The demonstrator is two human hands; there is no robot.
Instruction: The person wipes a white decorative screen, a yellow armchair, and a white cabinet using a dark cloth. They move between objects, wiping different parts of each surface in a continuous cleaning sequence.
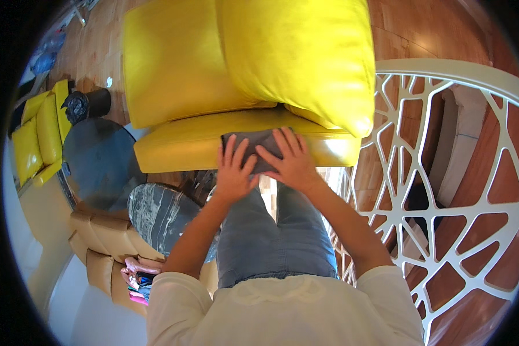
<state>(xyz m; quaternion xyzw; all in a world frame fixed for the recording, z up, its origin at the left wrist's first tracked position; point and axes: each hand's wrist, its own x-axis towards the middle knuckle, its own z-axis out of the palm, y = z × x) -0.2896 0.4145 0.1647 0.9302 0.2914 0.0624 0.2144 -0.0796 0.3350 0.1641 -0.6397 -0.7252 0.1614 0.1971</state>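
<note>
A dark grey cloth (259, 146) lies folded over the front edge of a yellow leather sofa seat (181, 147). My left hand (235, 173) rests on the left part of the cloth with its fingers spread. My right hand (294, 160) presses flat on the right part, fingers apart too, and the two hands nearly meet at the thumbs. Beyond the seat stand the sofa's yellow cushions (294, 56), the right one bulging forward over the seat. The underside of the cloth is hidden.
At the right stands a white openwork lattice partition (441, 213). Leftward are a black marble-patterned table (164, 216), a dark round table (104, 162), a black bin (98, 101), another yellow sofa (47, 129) and a tan sofa (112, 233) bearing clothes (140, 281).
</note>
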